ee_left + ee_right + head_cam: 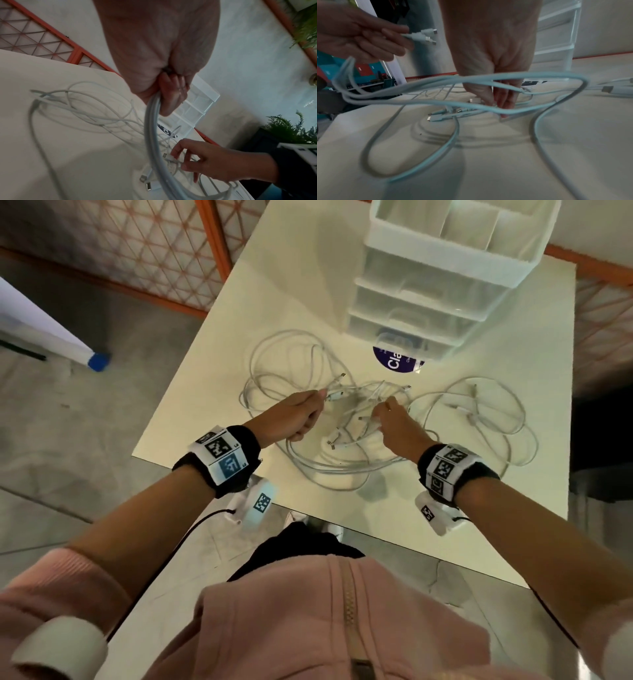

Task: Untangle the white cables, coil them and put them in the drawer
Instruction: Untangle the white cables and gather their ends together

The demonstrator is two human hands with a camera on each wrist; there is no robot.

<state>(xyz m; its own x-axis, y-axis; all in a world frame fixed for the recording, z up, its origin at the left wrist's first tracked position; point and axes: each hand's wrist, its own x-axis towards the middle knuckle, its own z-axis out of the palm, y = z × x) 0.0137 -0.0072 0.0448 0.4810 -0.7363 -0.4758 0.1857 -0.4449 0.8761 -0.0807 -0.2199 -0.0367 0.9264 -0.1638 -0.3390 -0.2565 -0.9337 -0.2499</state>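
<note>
Several white cables (308,364) lie tangled across the middle of the white table (445,518). My left hand (308,412) grips a bundle of cable strands in a fist, with connector ends (428,36) sticking out past its fingers. The bundle (150,121) hangs from that left hand (171,94) in a long loop. My right hand (385,414) reaches down into the knot at the centre, and its thumb and forefinger pinch a white connector (171,158). A translucent white drawer unit (438,278) stands at the table's far side, its drawers closed.
A looser loop of white cable (486,412) lies at the right of the table. A round purple sticker (397,361) sits in front of the drawer unit. The table's near edge is close to my body. Orange-framed lattice screens (154,251) stand behind.
</note>
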